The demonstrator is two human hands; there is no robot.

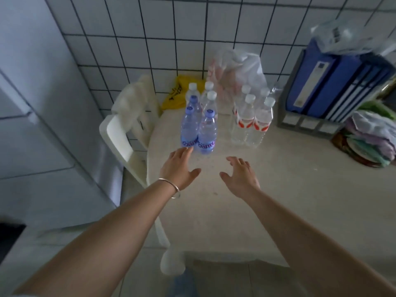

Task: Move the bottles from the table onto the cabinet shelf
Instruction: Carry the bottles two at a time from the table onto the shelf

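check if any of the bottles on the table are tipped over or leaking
Nothing stands out. The blue-capped bottles and the red-labelled bottles all stand upright with caps on, and the table around them shows no puddle.

Dim, cool, even light; soft blur throughout, wide-angle bending at edges.

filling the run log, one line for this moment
left hand open, near blue bottles | right hand open | bottles on table
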